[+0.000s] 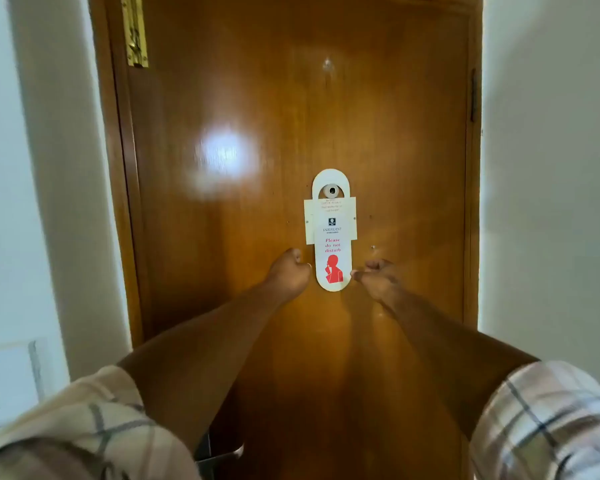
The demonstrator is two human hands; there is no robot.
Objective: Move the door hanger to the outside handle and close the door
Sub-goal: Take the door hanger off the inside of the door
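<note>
A white door hanger (332,244) with red "Please do not disturb" lettering and a red figure hangs on the wooden door (243,209), its top loop around a small round peephole (330,191). A paper notice sits behind its upper half. My left hand (290,271) pinches the hanger's lower left edge with curled fingers. My right hand (378,277) pinches its lower right edge. Both arms reach straight forward. No door handle is in view.
The door is shut in its wooden frame, with a brass latch (136,32) at the top left and a dark hinge (473,95) on the right. White walls flank the door. A white switch panel (4,382) sits low on the left wall.
</note>
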